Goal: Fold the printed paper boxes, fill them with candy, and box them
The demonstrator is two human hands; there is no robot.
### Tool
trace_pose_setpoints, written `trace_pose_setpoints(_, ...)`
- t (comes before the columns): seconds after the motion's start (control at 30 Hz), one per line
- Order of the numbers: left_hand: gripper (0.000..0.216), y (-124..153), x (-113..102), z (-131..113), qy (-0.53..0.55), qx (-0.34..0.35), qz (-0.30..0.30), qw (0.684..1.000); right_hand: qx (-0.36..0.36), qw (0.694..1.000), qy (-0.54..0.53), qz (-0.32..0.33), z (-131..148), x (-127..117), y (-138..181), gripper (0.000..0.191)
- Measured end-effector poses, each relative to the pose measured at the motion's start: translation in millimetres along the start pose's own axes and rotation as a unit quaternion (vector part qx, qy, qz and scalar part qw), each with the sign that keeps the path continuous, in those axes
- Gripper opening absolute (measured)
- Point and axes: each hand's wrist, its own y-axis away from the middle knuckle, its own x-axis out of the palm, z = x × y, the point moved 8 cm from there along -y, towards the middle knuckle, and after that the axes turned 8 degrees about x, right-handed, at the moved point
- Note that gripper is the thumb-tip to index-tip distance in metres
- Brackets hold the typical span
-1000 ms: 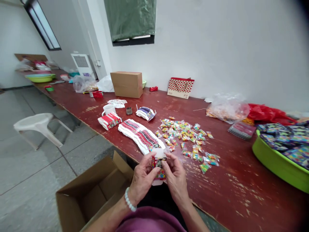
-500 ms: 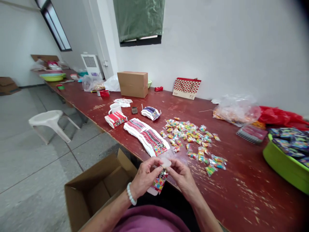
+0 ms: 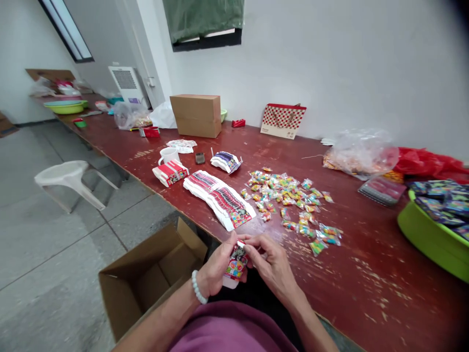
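My left hand [image 3: 219, 268] and my right hand [image 3: 270, 261] both pinch a small colourful packet [image 3: 235, 264] just off the near edge of the red table [image 3: 366, 254]. The fingers of both hands are closed on the packet's top end. Beyond my hands lies a fanned row of flat printed packets [image 3: 220, 199]. To its right, several small wrapped candies [image 3: 289, 200] are scattered over the table. An open cardboard box [image 3: 146, 278] stands on the floor at my left.
A green basin [image 3: 432, 239] of dark packets sits at the right. Plastic bags [image 3: 361, 154], a closed brown carton [image 3: 196, 115], a checked paper bag [image 3: 283, 120], a white mug [image 3: 167, 155] and a red-and-white box [image 3: 170, 172] lie further back. A white stool [image 3: 68, 178] stands on the floor.
The white flap that stuck up at the packet's top is now folded down under my fingers. My hands have sunk slightly toward my lap.
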Motion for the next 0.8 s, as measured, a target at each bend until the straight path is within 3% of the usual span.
trace_pose_setpoints(0.1, 0.069, -2.1, 4.4, -2.2, -0.043, 0.016, 0.005, 0.999, 0.049, 0.999, -0.009, 0.018, -9.4, -0.2, -3.0, 0.015)
trace_pose_setpoints(0.3, 0.073, -5.5, 6.4, 0.1, -0.103, 0.016, 0.011, 0.994, 0.189, 0.960, -0.199, 0.060, -39.8, 10.2, -7.0, 0.022)
trace_pose_setpoints(0.4, 0.071, -6.9, 3.4, 0.7, -0.109, 0.011, -0.006, 0.994, 0.169, 0.968, -0.182, 0.045, -39.7, 8.3, -5.9, 0.021)
trace_pose_setpoints(0.63, 0.061, -8.2, -0.9, 21.0, -0.029, -0.060, -0.044, 0.997, -0.002, 0.998, -0.058, 0.010, -17.1, 8.9, 6.4, 0.012)
trace_pose_setpoints(0.73, 0.049, -11.1, -1.7, 23.0, 0.015, -0.021, -0.073, 0.997, -0.003, 0.998, -0.054, -0.011, -23.7, 12.0, 6.9, 0.011)
trace_pose_setpoints(0.8, 0.046, -12.7, 0.1, 25.1, 0.030, -0.010, -0.076, 0.997, 0.048, 0.994, -0.095, -0.011, -37.8, 13.9, 5.9, 0.010)
